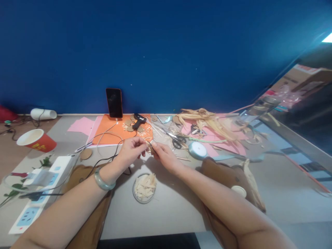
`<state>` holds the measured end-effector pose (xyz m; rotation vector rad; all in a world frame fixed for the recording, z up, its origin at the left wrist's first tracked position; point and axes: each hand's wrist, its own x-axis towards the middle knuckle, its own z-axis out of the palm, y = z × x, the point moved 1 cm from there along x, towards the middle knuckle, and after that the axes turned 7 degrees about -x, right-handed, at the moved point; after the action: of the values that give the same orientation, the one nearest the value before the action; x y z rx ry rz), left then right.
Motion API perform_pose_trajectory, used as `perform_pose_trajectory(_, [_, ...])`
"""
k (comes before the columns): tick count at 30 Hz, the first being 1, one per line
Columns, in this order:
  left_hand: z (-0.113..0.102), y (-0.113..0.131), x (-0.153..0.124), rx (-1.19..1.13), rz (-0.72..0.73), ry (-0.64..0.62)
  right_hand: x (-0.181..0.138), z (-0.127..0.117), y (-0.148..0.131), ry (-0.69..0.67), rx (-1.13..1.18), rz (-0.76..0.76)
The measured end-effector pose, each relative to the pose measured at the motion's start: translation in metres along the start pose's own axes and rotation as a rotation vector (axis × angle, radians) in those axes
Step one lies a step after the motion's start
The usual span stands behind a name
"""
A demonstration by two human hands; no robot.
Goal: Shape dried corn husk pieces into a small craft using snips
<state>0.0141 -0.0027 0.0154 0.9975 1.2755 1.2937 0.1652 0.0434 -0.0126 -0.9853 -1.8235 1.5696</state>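
Both hands meet above the grey table, in the middle of the view. My right hand (166, 157) is closed on a small brown piece (151, 148), seen nearly edge-on and partly covered by the fingers. My left hand (132, 150) pinches right beside it; what lies between its fingertips is too small to make out. Below the hands stands a round clear dish (133, 193) holding pale, dry strips (145, 186). Just behind them, a black glue gun (139, 121) lies on orange paper (106, 133) among several brown discs (129, 122) and pale scraps.
Scissors (178, 141), a ribbon spool (197, 150) and dried husks (207, 117) lie to the right. A phone (114, 103) leans on the blue wall (166, 52). Leftward are a paper cup (43, 143), a power strip (31, 211) and loose cables (103, 159).
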Motion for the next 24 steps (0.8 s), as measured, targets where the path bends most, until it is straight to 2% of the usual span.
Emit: perform_pose_trajectory(24, [0.0025, 0.0036, -0.0018, 0.025, -0.020, 0.025, -0.0005, -0.0018, -0.0024, -0.010, -0.124, -0.074])
